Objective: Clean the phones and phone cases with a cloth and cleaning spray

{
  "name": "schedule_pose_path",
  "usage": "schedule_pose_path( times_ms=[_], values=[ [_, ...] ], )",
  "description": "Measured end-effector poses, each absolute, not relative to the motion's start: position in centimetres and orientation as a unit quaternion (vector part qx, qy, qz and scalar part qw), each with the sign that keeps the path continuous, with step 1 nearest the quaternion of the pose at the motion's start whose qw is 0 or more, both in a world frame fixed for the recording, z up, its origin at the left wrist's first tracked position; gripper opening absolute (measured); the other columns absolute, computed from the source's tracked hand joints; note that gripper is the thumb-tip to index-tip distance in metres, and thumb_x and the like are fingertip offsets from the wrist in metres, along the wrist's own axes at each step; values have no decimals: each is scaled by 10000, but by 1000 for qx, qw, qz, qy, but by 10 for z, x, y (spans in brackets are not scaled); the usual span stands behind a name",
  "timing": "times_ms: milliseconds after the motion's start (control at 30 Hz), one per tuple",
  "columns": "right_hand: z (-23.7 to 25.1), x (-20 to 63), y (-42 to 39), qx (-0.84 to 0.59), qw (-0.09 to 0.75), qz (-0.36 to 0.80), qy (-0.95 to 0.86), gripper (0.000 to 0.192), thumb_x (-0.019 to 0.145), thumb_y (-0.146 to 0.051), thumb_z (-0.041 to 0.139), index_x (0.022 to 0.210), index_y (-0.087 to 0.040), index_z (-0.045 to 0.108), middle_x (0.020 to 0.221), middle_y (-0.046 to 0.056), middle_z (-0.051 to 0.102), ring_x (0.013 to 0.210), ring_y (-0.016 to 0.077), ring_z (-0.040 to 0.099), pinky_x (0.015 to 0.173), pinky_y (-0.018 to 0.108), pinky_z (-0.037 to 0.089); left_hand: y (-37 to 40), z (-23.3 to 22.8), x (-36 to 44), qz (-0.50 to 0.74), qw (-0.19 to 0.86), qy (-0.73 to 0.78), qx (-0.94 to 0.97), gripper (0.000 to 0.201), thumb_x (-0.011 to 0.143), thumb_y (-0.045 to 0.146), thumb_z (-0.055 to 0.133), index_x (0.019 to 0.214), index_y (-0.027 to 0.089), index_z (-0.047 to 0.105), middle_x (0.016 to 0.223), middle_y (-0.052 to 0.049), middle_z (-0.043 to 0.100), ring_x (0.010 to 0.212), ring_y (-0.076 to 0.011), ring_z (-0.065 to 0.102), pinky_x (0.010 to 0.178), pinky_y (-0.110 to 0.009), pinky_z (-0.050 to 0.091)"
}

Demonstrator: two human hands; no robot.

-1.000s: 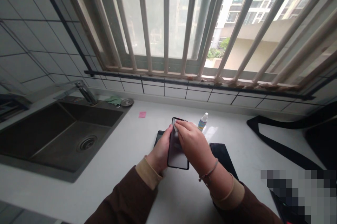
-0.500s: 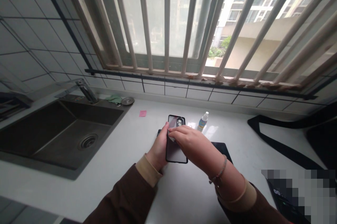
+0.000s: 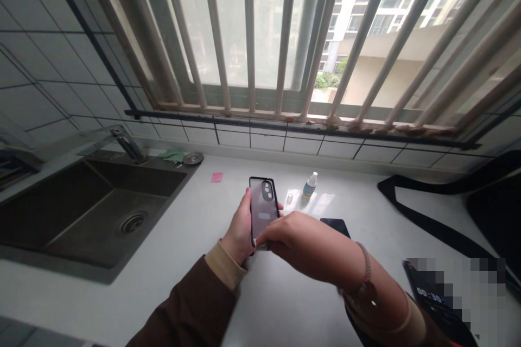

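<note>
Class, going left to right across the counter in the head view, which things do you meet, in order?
Sink, pink note, phone in the left hand, small white-capped bottle, dark flat slab, black strap.

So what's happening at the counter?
The person's left grip holds a phone case, camera end pointing away. The right grip is at its near end, with a white scrap. I can't tell whether a phone is inside. Farther back on the counter stands a bottle; a dark slab lies partly hidden by the right arm.
</note>
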State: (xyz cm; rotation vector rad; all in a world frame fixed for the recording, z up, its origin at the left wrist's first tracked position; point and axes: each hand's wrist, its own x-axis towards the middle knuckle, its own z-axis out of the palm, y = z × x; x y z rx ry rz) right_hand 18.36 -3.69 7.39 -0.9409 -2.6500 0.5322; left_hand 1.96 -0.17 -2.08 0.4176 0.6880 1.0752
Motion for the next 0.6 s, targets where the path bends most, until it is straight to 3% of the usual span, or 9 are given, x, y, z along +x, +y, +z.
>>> schedule_pose_path(
  times_ms=[100, 200, 267, 500, 600],
  values=[
    [78, 199, -28, -393, 169, 205, -880, 263, 1004, -128, 630, 1079, -283, 828, 906, -6, 825, 756, 146, 737, 710, 238, 537, -3, -18, 22, 497, 794, 291, 195, 658, 1074, 602, 358, 1129, 84, 760, 906, -160, 791, 772, -268, 747, 806, -376, 586],
    [70, 205, -17, -521, 292, 48, -801, 334, 1046, -132, 540, 1261, -245, 770, 1121, 71, 827, 948, 218, 782, 806, 303, 577, -5, -16, 21, 476, 807, 276, 215, 620, 1072, 608, 358, 1230, 133, 724, 954, -163, 791, 779, -283, 753, 768, -399, 589],
    [59, 203, -10, -532, 321, -30, -783, 392, 1036, -96, 517, 1357, -206, 714, 1273, 124, 784, 1134, 263, 757, 925, 357, 588, -6, -16, 21, 453, 819, 267, 230, 655, 1064, 633, 352, 1251, 121, 715, 971, -186, 788, 777, -297, 756, 732, -399, 586],
    [34, 176, -3, -342, 191, 82, -916, 417, 965, 12, 540, 1286, -166, 738, 1408, 98, 725, 1294, 234, 692, 1176, 345, 485, -2, -13, 26, 507, 813, 244, 150, 598, 1098, 522, 386, 1345, 61, 677, 1028, -178, 804, 907, -279, 782, 971, -410, 574],
    [43, 174, -10, -293, 164, 118, -935, 379, 985, -23, 567, 1248, -216, 758, 1342, 52, 763, 1229, 215, 722, 1135, 321, 506, 1, -14, 23, 522, 793, 281, 140, 624, 1087, 555, 391, 1229, 41, 716, 934, -181, 800, 792, -263, 778, 872, -378, 606]
  ],
)
